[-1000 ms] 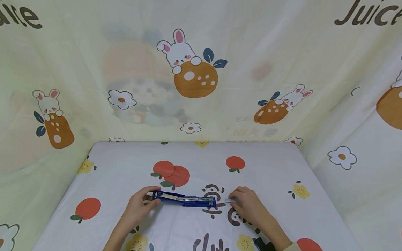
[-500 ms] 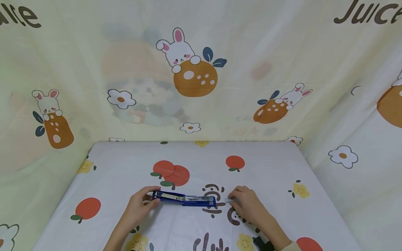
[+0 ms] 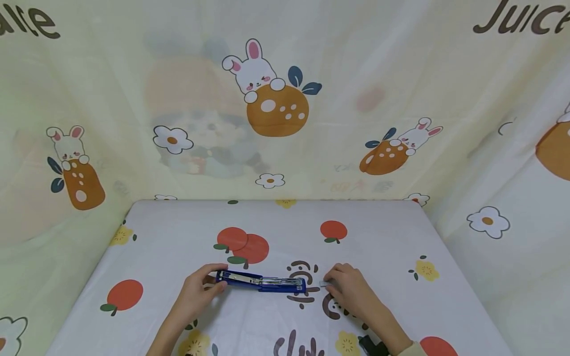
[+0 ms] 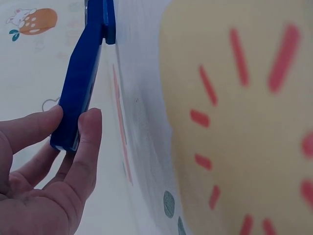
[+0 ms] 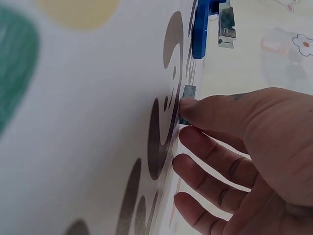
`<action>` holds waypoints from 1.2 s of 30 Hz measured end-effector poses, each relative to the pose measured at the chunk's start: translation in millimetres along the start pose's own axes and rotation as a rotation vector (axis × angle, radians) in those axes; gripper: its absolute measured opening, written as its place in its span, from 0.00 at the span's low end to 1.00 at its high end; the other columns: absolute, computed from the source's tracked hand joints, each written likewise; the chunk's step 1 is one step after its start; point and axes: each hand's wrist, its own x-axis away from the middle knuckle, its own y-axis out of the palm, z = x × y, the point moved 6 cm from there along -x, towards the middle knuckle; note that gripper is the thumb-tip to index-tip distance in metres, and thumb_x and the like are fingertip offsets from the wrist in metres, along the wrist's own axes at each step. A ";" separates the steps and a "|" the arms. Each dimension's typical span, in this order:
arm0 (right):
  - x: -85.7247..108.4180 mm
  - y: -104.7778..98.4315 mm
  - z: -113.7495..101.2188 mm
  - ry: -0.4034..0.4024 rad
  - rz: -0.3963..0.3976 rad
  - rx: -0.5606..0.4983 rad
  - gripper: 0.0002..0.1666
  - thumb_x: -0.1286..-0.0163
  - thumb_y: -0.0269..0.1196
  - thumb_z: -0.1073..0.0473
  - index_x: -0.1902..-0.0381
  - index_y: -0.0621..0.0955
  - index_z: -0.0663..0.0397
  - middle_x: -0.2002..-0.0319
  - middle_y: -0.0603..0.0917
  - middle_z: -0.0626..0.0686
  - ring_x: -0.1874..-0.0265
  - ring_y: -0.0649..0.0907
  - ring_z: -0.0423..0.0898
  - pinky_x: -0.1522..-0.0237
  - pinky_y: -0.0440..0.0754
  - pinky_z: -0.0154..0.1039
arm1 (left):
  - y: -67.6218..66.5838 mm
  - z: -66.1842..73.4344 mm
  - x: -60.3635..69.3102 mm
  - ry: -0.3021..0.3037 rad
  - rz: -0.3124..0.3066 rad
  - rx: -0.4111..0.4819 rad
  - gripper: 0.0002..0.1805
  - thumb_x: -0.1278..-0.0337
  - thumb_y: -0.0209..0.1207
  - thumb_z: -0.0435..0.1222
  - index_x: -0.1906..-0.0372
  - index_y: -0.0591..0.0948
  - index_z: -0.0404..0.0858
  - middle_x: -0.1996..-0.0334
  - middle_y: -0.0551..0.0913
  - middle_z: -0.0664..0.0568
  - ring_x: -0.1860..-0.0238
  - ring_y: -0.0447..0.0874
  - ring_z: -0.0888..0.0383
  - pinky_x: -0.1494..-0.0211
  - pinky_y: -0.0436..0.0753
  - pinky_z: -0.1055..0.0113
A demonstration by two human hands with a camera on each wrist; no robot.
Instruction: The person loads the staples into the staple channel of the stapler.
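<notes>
A blue stapler point(image 3: 281, 286) lies swung open across the middle of the table, its metal staple channel showing. My left hand point(image 3: 198, 291) grips its left end between thumb and fingers, seen close up in the left wrist view, where the blue arm point(image 4: 80, 81) slants upward. To the right of the stapler, my right hand point(image 3: 351, 289) pinches a small strip of staples point(image 5: 189, 91) near the tabletop. Its other fingers are loosely bent. A short gap separates the strip from the stapler's right end. The thumb hides part of the strip.
The table point(image 3: 169, 232) wears a white cloth printed with fruit and flowers. A patterned curtain point(image 3: 311, 163) hangs behind it and at both sides. A black object point(image 3: 374, 346) shows beside the right forearm at the bottom edge.
</notes>
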 end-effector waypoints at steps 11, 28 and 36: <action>0.1 0.5 -0.8 0.068 -0.035 0.005 0.09 0.36 0.77 0.60 0.59 0.89 0.49 0.58 0.88 0.46 0.56 0.83 0.44 0.46 0.86 0.47 | 0.8 0.3 1.4 -0.008 0.002 0.028 0.24 0.36 0.68 0.26 0.36 0.83 0.41 0.44 0.88 0.45 0.60 0.88 0.61 0.57 0.87 0.71; 0.5 -1.2 1.2 0.075 0.018 -0.044 0.08 0.34 0.76 0.62 0.59 0.87 0.50 0.59 0.88 0.47 0.56 0.83 0.43 0.46 0.86 0.48 | 1.4 1.9 1.8 -0.028 -0.014 0.014 0.25 0.36 0.68 0.27 0.35 0.83 0.42 0.42 0.88 0.45 0.59 0.88 0.61 0.59 0.85 0.71; -0.9 -2.5 0.7 0.072 0.016 -0.080 0.09 0.33 0.75 0.62 0.58 0.87 0.49 0.59 0.87 0.46 0.56 0.81 0.40 0.49 0.86 0.44 | 1.4 0.2 0.1 -0.043 -0.020 -0.001 0.25 0.36 0.68 0.27 0.35 0.83 0.43 0.42 0.88 0.46 0.59 0.88 0.60 0.60 0.84 0.71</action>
